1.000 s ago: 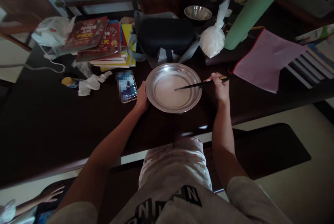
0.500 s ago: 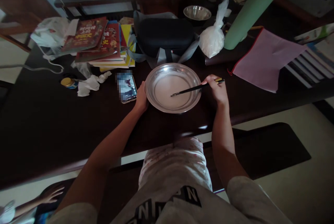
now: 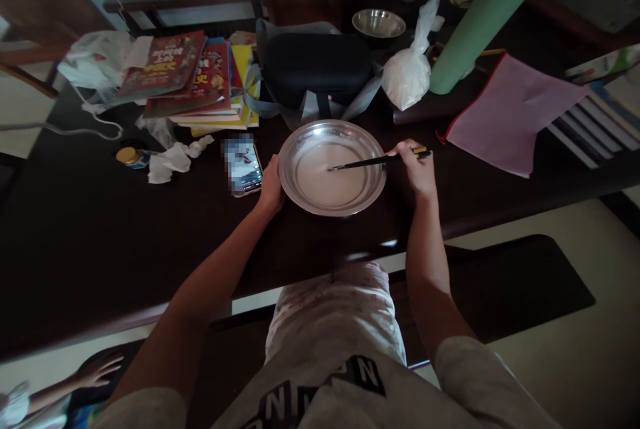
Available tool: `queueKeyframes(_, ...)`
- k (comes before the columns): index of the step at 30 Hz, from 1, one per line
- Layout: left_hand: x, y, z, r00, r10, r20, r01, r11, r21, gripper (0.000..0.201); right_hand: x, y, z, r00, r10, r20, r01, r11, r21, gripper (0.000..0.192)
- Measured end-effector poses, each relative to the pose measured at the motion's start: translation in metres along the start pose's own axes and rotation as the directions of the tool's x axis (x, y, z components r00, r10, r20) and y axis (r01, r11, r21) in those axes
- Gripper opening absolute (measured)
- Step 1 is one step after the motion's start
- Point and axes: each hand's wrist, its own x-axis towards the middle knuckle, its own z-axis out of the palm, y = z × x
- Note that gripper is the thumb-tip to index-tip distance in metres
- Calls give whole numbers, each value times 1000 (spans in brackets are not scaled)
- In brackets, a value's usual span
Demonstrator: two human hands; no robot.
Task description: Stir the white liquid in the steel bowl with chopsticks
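Observation:
A round metal basin (image 3: 333,207) stands on the dark table in front of me, with a milky white liquid (image 3: 325,183) in it. My left hand (image 3: 271,187) grips the basin's left rim. Above the right rim, my right hand (image 3: 416,167) is closed around black chopsticks (image 3: 367,162), whose tips dip into the liquid near the middle. A lit phone (image 3: 243,165) lies just left of my left hand. Behind the basin sits a black case (image 3: 317,67) with grey straps.
A stack of books (image 3: 185,82), crumpled tissue (image 3: 173,161) and a small yellow-lidded jar (image 3: 131,157) are on the left. At the right stand a knotted bag of white powder (image 3: 407,79), a green bottle (image 3: 490,22) and a pink pouch (image 3: 515,115). Another person's hand (image 3: 103,370) shows at lower left.
The chopstick tips have moved away from me through the liquid, toward the far side of the basin. My left hand and the basin are almost unchanged.

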Motion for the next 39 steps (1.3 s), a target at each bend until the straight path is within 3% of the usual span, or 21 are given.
queueKeyframes(3, -2, 2, 2, 1000, 8, 3, -8, 1000, 4, 35, 0, 0, -2, 998, 13, -62, -13, 1000, 7, 54)
queueKeyframes(8, -5, 6, 3, 1000, 3, -24, -2, 1000, 26, 37, -1, -3, 2, 993, 11, 117, -11, 1000, 6, 54)
queueKeyframes(13, -4, 5, 1, 1000, 21, -15, -20, 998, 67, 35, 0, 1, -1, 998, -8, -56, 9, 1000, 18, 52)
queueKeyframes(19, -5, 5, 1, 1000, 8, -11, -7, 998, 61, 33, 0, -1, 2, 992, -4, 126, 1, 1000, 18, 54)
queueKeyframes(24, -2, 2, 0, 999, 35, -12, -34, 993, 117, 32, 1, 2, -2, 998, -13, -55, 14, 1000, 20, 52)
queueKeyframes(30, 2, -2, -3, 998, 56, 11, -57, 987, 152, 32, 0, -5, 3, 991, 15, 131, -16, 1000, 8, 57)
queueKeyframes(35, 2, -3, -4, 995, 92, 31, -97, 978, 185, 35, 1, -2, 0, 999, 15, -32, -14, 1000, 14, 57)
queueKeyframes(39, 1, -2, -4, 993, 112, 30, -116, 968, 222, 35, 0, -3, 1, 994, 23, 111, -24, 1000, 11, 57)
